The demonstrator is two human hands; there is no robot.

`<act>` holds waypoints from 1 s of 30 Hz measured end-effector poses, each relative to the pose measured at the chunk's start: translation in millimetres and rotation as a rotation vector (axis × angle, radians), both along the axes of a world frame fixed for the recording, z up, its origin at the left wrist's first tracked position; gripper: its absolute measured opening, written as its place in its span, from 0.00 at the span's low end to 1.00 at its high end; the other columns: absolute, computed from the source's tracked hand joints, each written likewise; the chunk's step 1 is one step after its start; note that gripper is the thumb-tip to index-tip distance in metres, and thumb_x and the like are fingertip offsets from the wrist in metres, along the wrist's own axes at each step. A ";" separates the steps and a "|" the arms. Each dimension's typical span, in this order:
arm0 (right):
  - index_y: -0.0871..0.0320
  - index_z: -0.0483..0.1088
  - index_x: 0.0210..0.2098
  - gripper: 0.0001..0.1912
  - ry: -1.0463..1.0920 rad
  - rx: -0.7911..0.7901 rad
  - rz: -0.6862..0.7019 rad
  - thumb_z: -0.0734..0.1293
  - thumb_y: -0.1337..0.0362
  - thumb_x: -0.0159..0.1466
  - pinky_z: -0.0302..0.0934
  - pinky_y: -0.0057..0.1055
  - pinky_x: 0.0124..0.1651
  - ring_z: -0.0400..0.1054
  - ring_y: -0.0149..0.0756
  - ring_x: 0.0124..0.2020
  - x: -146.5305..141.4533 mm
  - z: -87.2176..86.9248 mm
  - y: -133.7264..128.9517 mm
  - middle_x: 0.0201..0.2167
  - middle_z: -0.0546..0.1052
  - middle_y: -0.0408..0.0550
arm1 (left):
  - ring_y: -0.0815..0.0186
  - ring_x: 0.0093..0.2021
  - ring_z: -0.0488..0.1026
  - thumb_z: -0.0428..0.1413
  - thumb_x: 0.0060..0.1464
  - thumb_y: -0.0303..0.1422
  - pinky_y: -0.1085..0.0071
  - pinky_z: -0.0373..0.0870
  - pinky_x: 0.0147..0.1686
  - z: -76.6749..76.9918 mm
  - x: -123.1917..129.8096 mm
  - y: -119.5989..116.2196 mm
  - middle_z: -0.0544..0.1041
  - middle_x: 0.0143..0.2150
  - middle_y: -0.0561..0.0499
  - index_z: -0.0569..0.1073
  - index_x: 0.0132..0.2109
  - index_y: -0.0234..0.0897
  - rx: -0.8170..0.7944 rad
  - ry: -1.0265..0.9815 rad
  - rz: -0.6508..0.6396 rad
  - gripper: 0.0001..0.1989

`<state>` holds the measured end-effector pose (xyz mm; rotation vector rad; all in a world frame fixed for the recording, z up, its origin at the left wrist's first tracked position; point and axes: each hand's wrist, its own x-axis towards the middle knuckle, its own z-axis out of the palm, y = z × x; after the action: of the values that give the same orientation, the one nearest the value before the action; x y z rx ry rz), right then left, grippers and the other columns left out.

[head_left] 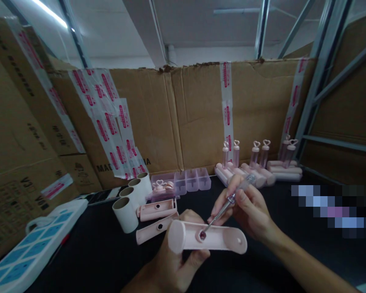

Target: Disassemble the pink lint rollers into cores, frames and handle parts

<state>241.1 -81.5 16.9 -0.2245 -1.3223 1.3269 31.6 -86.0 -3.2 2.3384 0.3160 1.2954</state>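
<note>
My left hand [183, 264] grips a pale pink half-cylinder shell [216, 238], its hollow side turned up towards me. In the shell's middle is a round boss with a dark reddish hole. My right hand [247, 203] is closed around the clear handle of a screwdriver [222, 209], whose metal shaft slants down to the left. The tip is at or just above the boss; whether it touches cannot be made out. Just beyond my left hand lie two more pink shells, an upper one [157, 210] and a lower one [149, 235], each with a dark hole.
Several white tubes [125, 215] stand at left beside a purple compartment box [192, 183] holding heart-topped pink pieces. Pink cylinders [285, 171] and heart-topped clear tubes [254, 154] stand at the back right. A white power strip [27, 252] lies left. Cardboard [198, 122] walls the back.
</note>
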 end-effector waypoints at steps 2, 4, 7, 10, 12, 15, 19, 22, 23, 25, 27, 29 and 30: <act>0.52 0.62 0.40 0.11 -0.011 0.003 0.004 0.63 0.52 0.72 0.79 0.40 0.34 0.82 0.44 0.32 1.0 -0.2 2.6 0.32 0.82 0.47 | 0.57 0.42 0.70 0.49 0.68 0.39 0.62 0.68 0.42 0.8 0.6 0.9 0.69 0.42 0.46 0.66 0.49 0.40 0.033 0.032 0.055 0.08; 0.53 0.63 0.40 0.11 -0.007 0.006 -0.018 0.63 0.53 0.72 0.78 0.38 0.34 0.82 0.43 0.32 1.4 -2.0 5.5 0.32 0.83 0.47 | 0.57 0.42 0.71 0.50 0.68 0.39 0.61 0.69 0.42 -0.3 1.3 2.4 0.70 0.42 0.46 0.67 0.49 0.40 0.074 0.037 0.104 0.09; 0.53 0.65 0.39 0.10 0.042 0.007 -0.053 0.64 0.54 0.73 0.77 0.36 0.35 0.81 0.41 0.33 1.2 -6.5 9.7 0.33 0.83 0.48 | 0.57 0.42 0.73 0.49 0.69 0.41 0.62 0.71 0.42 -3.0 3.0 4.6 0.72 0.42 0.46 0.68 0.50 0.40 0.125 0.028 0.181 0.10; 0.53 0.65 0.39 0.08 0.085 -0.004 -0.053 0.64 0.57 0.73 0.76 0.34 0.36 0.81 0.39 0.33 0.2 -9.3 12.1 0.35 0.84 0.47 | 0.57 0.41 0.74 0.50 0.69 0.41 0.62 0.73 0.43 -3.9 4.3 5.7 0.75 0.41 0.46 0.68 0.51 0.41 0.158 0.027 0.231 0.11; 0.53 0.66 0.39 0.08 0.091 -0.007 -0.056 0.63 0.57 0.74 0.75 0.32 0.35 0.81 0.38 0.33 -0.9 -9.6 12.5 0.34 0.83 0.47 | 0.57 0.41 0.75 0.50 0.69 0.42 0.62 0.74 0.42 -3.5 4.7 6.1 0.75 0.41 0.45 0.68 0.50 0.40 0.158 0.033 0.243 0.11; 0.53 0.66 0.39 0.08 0.087 -0.011 -0.063 0.63 0.57 0.74 0.74 0.30 0.33 0.81 0.38 0.33 -2.7 -8.5 12.6 0.34 0.83 0.46 | 0.57 0.41 0.75 0.50 0.69 0.42 0.62 0.74 0.42 -3.3 4.6 7.2 0.74 0.40 0.45 0.70 0.48 0.39 0.151 0.041 0.237 0.12; 0.53 0.66 0.39 0.09 0.102 -0.013 -0.055 0.63 0.56 0.74 0.74 0.30 0.34 0.81 0.37 0.32 -4.7 -7.7 11.2 0.34 0.83 0.46 | 0.57 0.42 0.75 0.49 0.69 0.41 0.62 0.74 0.42 -4.9 2.1 9.0 0.74 0.41 0.45 0.70 0.49 0.39 0.172 0.021 0.232 0.11; 0.53 0.66 0.39 0.09 0.110 0.001 -0.063 0.63 0.56 0.74 0.75 0.31 0.37 0.81 0.36 0.32 -5.2 -8.1 8.9 0.34 0.83 0.47 | 0.56 0.43 0.74 0.50 0.69 0.40 0.61 0.74 0.43 -4.7 -0.1 9.0 0.74 0.42 0.44 0.70 0.50 0.38 0.177 0.031 0.212 0.12; 0.53 0.66 0.40 0.08 0.106 0.005 -0.069 0.63 0.56 0.74 0.75 0.32 0.37 0.81 0.37 0.33 -5.2 -8.3 8.1 0.35 0.83 0.48 | 0.56 0.43 0.75 0.50 0.68 0.40 0.60 0.74 0.43 -4.1 -0.4 8.4 0.74 0.42 0.43 0.70 0.50 0.38 0.178 0.027 0.204 0.12; 0.53 0.66 0.40 0.08 0.089 0.010 -0.086 0.63 0.56 0.74 0.75 0.34 0.39 0.81 0.38 0.34 -5.1 -8.7 6.9 0.35 0.83 0.49 | 0.55 0.44 0.75 0.50 0.68 0.41 0.59 0.74 0.43 -2.4 -0.3 6.7 0.74 0.42 0.44 0.70 0.50 0.38 0.180 -0.001 0.194 0.12; 0.53 0.67 0.40 0.08 0.073 0.017 -0.098 0.63 0.56 0.74 0.75 0.35 0.39 0.81 0.39 0.34 -5.0 -9.8 6.3 0.35 0.83 0.49 | 0.56 0.44 0.75 0.50 0.68 0.41 0.60 0.74 0.44 -2.6 0.5 5.1 0.74 0.42 0.44 0.70 0.50 0.39 0.169 -0.030 0.201 0.12; 0.53 0.67 0.40 0.09 0.064 0.012 -0.106 0.63 0.56 0.74 0.74 0.35 0.39 0.81 0.40 0.35 -5.1 -12.4 6.0 0.35 0.83 0.49 | 0.57 0.44 0.75 0.50 0.68 0.41 0.61 0.74 0.43 -8.4 0.8 5.7 0.74 0.43 0.44 0.70 0.50 0.39 0.145 -0.040 0.225 0.12; 0.53 0.68 0.40 0.09 0.060 0.001 -0.105 0.63 0.56 0.73 0.74 0.35 0.38 0.81 0.40 0.35 -5.4 -14.4 5.6 0.35 0.83 0.49 | 0.57 0.43 0.75 0.51 0.68 0.41 0.61 0.73 0.43 -14.5 0.3 7.3 0.74 0.43 0.44 0.70 0.51 0.39 0.143 -0.046 0.240 0.12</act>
<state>235.7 -75.9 2.5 -0.2485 -1.2445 1.2348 32.0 -78.7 -17.8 2.4432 0.5172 1.5277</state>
